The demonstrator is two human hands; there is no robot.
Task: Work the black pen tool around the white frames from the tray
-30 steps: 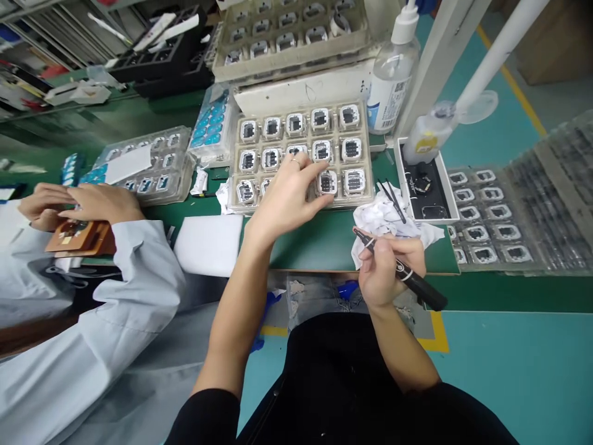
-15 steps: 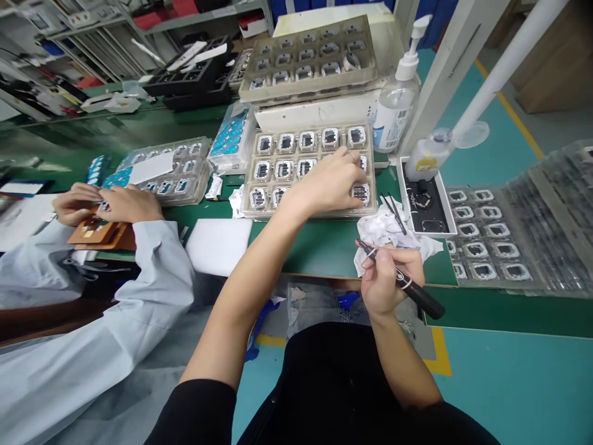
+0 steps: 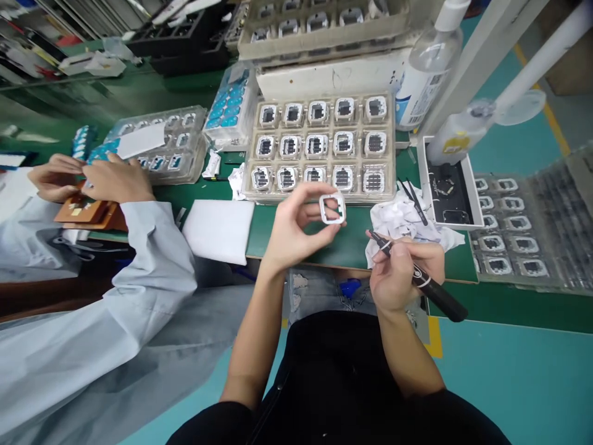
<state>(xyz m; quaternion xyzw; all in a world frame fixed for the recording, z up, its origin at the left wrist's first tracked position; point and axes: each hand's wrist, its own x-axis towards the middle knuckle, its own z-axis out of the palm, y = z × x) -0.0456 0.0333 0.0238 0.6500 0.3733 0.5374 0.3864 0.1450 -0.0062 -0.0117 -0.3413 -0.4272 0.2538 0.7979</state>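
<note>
The green bench (image 3: 356, 248) crosses the middle of the view, smooth and faintly glossy. Its front edge lies close below the hands, so handling parts farther in over the surface would be the safer habit. Above centre sits the tray (image 3: 269, 196), thin yellowish clear plastic moulded into square pockets, each with a pale rounded part; sleeves and wrists are best kept off its ridges. At centre left lies a pad (image 3: 217, 230), flat, white and soft-looking. The wad (image 3: 393, 216), right of centre, is white and creased, cloth or paper, I cannot tell which.

The left hand (image 3: 296, 228), near the centre, has its fingers clamped on the bezel, thumb below and index finger above; a light grip on the outer edges should hold it steady without bending it. The right hand (image 3: 401, 272), right of centre, has its fingers closed round the pen (image 3: 428, 287), a thick black cylinder with white bands. A grip nearer the front would likely give finer control.

The bezel (image 3: 342, 209) is held just right of centre, above the bench: a pale, rounded-square ring, hard-looking, with small notches inside. The narrow tip (image 3: 373, 235) points toward it, near but apart; it should stay clear of the fingers.
</note>
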